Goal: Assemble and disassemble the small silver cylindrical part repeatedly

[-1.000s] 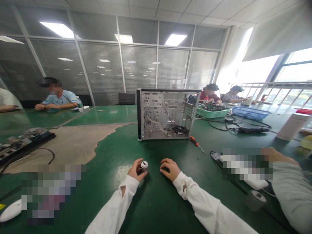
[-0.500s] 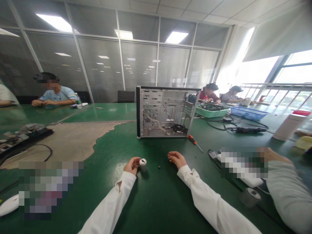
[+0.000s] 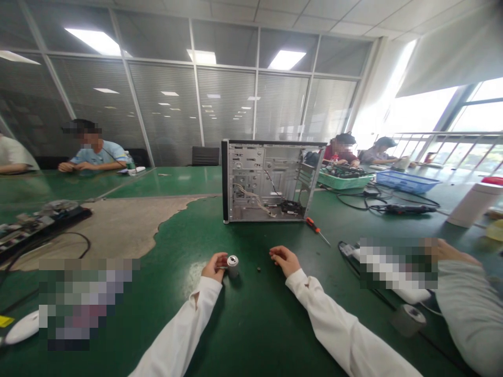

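Note:
My left hand (image 3: pixel 214 266) is at the left side of a short grey metal cylinder (image 3: pixel 233 268), its fingers curled against it. The cylinder stands upright on the green table and has a hole in its light top. To its right lies a tiny dark part (image 3: pixel 258 269), touched by neither hand. My right hand (image 3: pixel 284 260) hovers over the table right of that part, thumb and fingers pinched together; anything between the fingertips is too small to tell. Behind both hands stands an open computer case (image 3: pixel 267 180) with loose cables inside.
An orange-handled screwdriver (image 3: pixel 313 225) lies by the case. At right are a power strip (image 3: pixel 408 287), another grey cylinder (image 3: pixel 408 320) and a co-worker's sleeve (image 3: pixel 467 309). Green (image 3: pixel 346 181) and blue baskets (image 3: pixel 406 181) stand further back. A white mouse (image 3: pixel 24 328) is at left.
The fingers of my right hand have drawn closer together. The whole view has shifted slightly, and my left hand remains at the cylinder.

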A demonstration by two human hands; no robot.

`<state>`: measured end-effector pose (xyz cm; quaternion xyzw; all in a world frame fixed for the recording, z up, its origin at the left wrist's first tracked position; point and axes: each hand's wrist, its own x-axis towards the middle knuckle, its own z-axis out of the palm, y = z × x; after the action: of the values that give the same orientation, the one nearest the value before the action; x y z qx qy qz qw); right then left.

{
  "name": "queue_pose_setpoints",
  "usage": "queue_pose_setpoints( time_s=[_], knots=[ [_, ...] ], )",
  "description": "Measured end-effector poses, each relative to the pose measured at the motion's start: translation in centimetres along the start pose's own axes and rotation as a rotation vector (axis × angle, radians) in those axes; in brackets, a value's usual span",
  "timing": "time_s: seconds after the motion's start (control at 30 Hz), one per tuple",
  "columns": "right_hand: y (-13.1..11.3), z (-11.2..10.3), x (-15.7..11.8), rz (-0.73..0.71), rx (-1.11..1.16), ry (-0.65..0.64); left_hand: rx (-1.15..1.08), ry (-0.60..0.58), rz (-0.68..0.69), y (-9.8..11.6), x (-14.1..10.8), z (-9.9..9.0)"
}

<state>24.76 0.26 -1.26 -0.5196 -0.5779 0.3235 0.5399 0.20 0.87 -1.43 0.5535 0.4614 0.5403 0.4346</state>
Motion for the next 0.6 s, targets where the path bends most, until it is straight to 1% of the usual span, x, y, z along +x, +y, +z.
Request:
queue_pose_setpoints(
  time_s=[0.1, 0.2, 0.3, 0.4, 0.43, 0.5, 0.57, 0.6],
  knots=[
    [-0.9, 0.1, -0.6, -0.099, -0.069, 0.015, 0.013, -0.002, -0.002, 0.1, 0.0, 0.0],
    [-2.2, 0.4, -1.6, -0.199, -0.11, 0.003, 0.022, -0.008, -0.005, 0.2, 0.0, 0.0],
    [-3.7, 1.3, -2.8, -0.323, -0.152, -0.053, 0.026, -0.006, -0.004, 0.1, 0.0, 0.0],
    [-5.0, 2.7, -4.0, -0.46, -0.195, -0.125, 0.006, -0.017, 0.003, 0.1, -0.1, -0.1],
    [-5.3, 3.2, -4.5, -0.475, -0.2, -0.147, -0.008, -0.029, 0.001, 0.2, -0.1, -0.1],
    [-5.7, 4.1, -5.3, -0.453, -0.194, -0.186, -0.031, -0.07, -0.014, 0.5, -0.3, -0.1],
    [-5.9, 4.8, -6.0, -0.42, -0.188, -0.225, -0.04, -0.143, -0.037, 1.0, -0.6, -0.1],
    [-5.9, 5.0, -6.3, -0.405, -0.188, -0.242, -0.049, -0.2, -0.049, 1.3, -0.8, 0.0]
  ],
)
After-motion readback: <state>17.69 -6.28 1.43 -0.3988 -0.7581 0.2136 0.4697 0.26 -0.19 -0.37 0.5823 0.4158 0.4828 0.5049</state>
